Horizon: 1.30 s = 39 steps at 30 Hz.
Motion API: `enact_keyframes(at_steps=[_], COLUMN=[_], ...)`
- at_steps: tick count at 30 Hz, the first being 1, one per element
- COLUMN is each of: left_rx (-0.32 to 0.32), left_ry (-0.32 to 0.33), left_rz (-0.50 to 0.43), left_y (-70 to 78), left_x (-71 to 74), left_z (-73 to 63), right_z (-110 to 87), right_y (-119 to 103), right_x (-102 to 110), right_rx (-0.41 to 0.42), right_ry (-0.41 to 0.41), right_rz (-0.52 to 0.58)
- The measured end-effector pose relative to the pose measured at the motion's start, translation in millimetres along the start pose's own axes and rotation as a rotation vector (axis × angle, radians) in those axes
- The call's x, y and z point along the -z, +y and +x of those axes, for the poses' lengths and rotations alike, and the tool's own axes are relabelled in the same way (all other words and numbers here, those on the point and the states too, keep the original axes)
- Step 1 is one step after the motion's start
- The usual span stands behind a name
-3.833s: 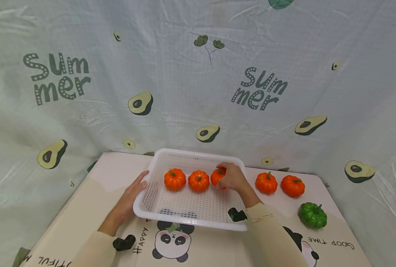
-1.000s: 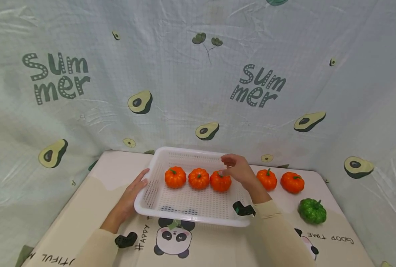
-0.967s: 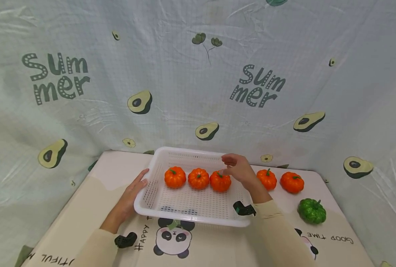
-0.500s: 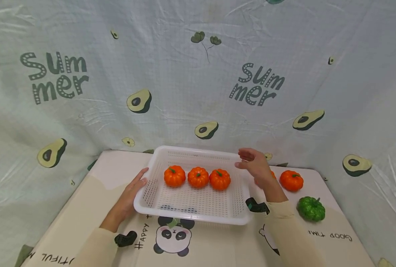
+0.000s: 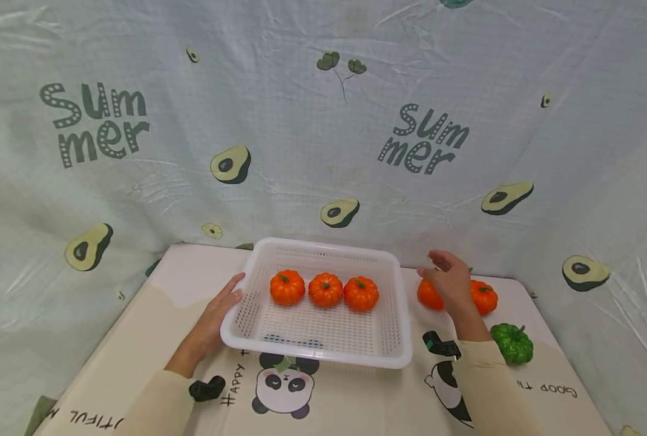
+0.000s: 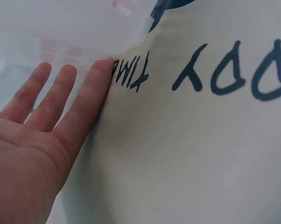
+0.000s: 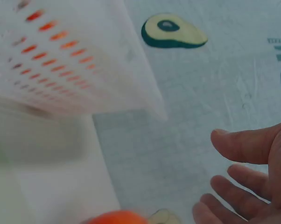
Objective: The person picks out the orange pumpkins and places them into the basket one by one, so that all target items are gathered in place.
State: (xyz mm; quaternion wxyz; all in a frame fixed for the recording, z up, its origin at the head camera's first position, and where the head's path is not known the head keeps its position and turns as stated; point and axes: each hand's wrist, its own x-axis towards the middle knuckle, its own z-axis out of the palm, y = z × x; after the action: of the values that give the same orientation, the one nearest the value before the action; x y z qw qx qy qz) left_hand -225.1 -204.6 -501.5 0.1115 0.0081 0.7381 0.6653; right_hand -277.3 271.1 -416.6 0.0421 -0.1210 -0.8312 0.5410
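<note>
A white perforated plastic basket [image 5: 350, 357] holds three small orange pumpkins, a left one [image 5: 287, 287], a middle one [image 5: 325, 290] and a right one [image 5: 361, 294]. My left hand [image 5: 212, 321] rests against the basket's left side; in the left wrist view its straight fingers [image 6: 80, 107] touch the wall. To the right of the basket, my right hand [image 5: 451, 284] hovers with nothing in it, thumb and fingers apart. It partly hides two more orange pumpkins, a nearer one [image 5: 430, 295] and a farther one [image 5: 485, 298]. An orange edge [image 7: 119, 218] shows low in the right wrist view.
A green pumpkin [image 5: 512, 344] sits at the table's right side, partly behind my right sleeve. The table [image 5: 367, 399] has a printed cover with pandas and lettering. Behind it hangs a pale curtain [image 5: 279, 121] printed with avocados.
My right hand has let go of the right pumpkin in the basket, risen out and moved right, over the pumpkins on the table. My left hand stays at the basket's side.
</note>
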Motion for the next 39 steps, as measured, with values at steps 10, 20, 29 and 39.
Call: enact_keyframes(at_steps=[10,20,29,39], left_rx=[0.010,0.015,0.005,0.003], left_ry=[0.005,0.009,0.009,-0.001], left_rz=[0.000,-0.009,0.005,-0.011], left_y=[-1.9,-1.4,0.5,-0.7], left_x=[1.2,0.7,0.1,0.8], left_z=[0.1,0.2,-1.9,-0.8], right_z=[3.4,7.4,11.6,9.6], right_y=[34,59,71,83], right_x=[3,-4,-6,-9], right_rx=[-0.069,-0.107,-0.179,-0.159], right_ry=[0.145,0.161,0.064,0.080], right_rz=[-0.031,-0.181,-0.236,-0.260])
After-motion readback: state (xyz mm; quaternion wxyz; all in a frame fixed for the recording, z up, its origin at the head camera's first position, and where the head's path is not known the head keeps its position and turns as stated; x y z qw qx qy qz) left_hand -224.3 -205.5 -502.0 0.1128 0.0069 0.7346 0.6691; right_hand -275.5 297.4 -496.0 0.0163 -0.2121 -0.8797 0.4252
